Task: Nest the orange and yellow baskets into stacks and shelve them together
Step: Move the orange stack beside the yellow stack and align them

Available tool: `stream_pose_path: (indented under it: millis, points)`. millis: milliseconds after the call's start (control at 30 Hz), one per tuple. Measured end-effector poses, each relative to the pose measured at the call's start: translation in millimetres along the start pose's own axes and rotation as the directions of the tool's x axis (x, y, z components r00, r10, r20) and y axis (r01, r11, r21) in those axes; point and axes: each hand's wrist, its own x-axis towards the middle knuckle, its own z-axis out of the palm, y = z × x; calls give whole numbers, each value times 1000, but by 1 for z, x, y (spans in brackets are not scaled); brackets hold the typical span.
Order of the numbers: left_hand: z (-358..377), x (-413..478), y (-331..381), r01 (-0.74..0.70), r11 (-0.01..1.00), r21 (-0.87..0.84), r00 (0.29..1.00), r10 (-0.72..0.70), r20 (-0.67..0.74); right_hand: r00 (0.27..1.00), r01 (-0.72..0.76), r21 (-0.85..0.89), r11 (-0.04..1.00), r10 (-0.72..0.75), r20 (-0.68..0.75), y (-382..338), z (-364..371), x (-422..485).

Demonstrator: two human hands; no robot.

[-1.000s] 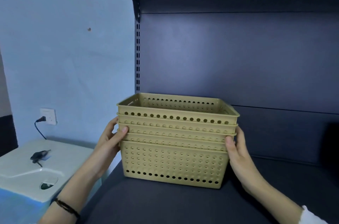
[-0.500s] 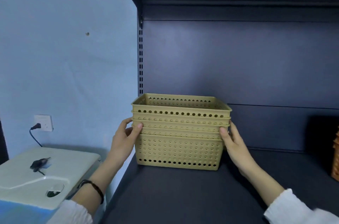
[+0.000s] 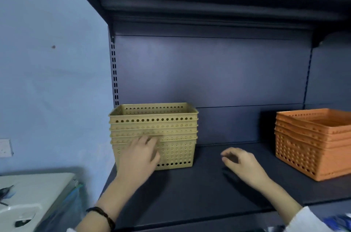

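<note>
Change: I let go; yellow stack (image 3: 153,133) now stands free at shelf's (image 3: 209,190) 9 o'clock.
Left hand (image 3: 139,157): open, empty.
Right hand (image 3: 242,163): loosely open, empty.
Orange stack (image 3: 313,142): 3 o'clock, well apart.
Meaning: I judge stacks need bringing together.

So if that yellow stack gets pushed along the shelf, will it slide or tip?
The yellow stack probably slides: it stands squat and flat-bottomed on the smooth shelf. Perforated plastic suggests it is light and fairly stiff.

1. A dark braided cord bracelet (image 3: 102,215) circles the wrist well below the fingers of the left hand (image 3: 138,157).
2. A white fabric sleeve cuff (image 3: 307,220) covers the forearm far back from the fingers of the right hand (image 3: 245,165).
3. Both hands are bare, without gloves.
</note>
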Motion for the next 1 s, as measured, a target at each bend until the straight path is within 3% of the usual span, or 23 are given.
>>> stream_pose_path:
  millis: [100,333,467,600,767,900,1000]
  points:
    - [1,1,50,-98,995,35,994,96,49,999,35,-70,997,-37,-29,18,-31,-19]
    - [9,27,186,-74,977,-198,997,70,-26,981,129,-150,980,-148,-123,79,-130,-41]
    - [25,39,271,-45,968,-246,999,41,-20,977,131,-157,979,-154,-148,141,-199,-55]
    - [50,47,351,105,931,-349,985,-51,162,983,106,-150,983,-126,-135,201,-254,-63]
    - [85,66,428,308,826,-472,900,-92,426,984,54,-106,993,-71,-165,263,-304,-61]
    - [115,78,457,303,796,-524,905,-68,421,970,33,-21,999,-37,-239,305,-319,-49]
    - [128,82,469,335,635,-696,910,-26,414,950,52,160,986,1,-311,336,-323,-35]
